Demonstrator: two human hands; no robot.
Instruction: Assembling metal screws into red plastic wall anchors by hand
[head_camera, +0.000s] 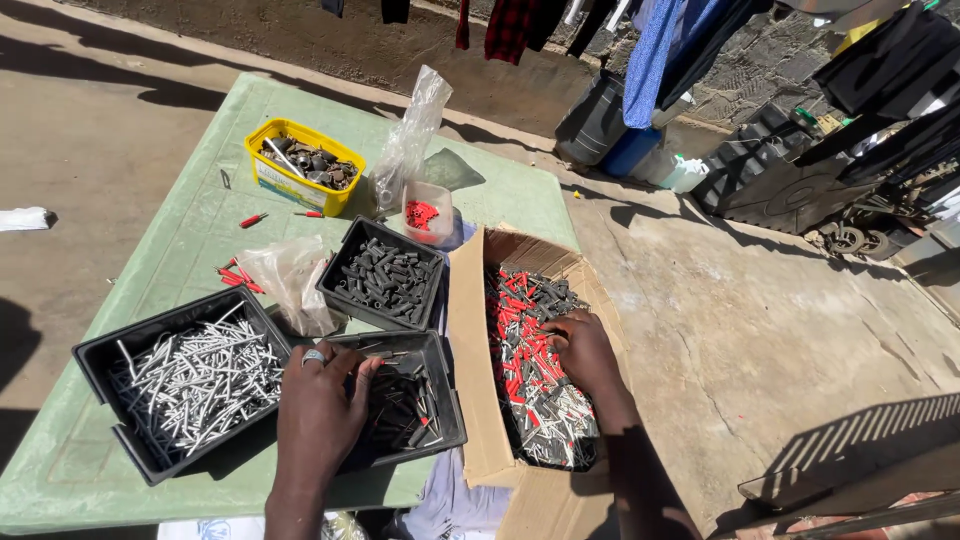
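The cardboard box (470, 330) stands at the right edge of the green tabletop (200, 230), and it is full of mixed red, grey and black small parts (530, 370). The right hand (582, 350) lies inside this box, palm down on the parts; its fingers are curled into the heap, but I cannot tell if they pinch something. Just left of the box, the left hand (318, 405) rests on the rim of a black tray of dark parts (405, 405), with fingers pressed together and bent over the edge. Further left of the box is a black tray of silver pins (190, 380), and behind it a tray of black sleeves (385, 275).

The risk, as I judge it: the box hangs partly over the tabletop edge, so a push from the right hand can tip it and spill parts on the ground. The thin plastic bag (290, 275) can also blow away.
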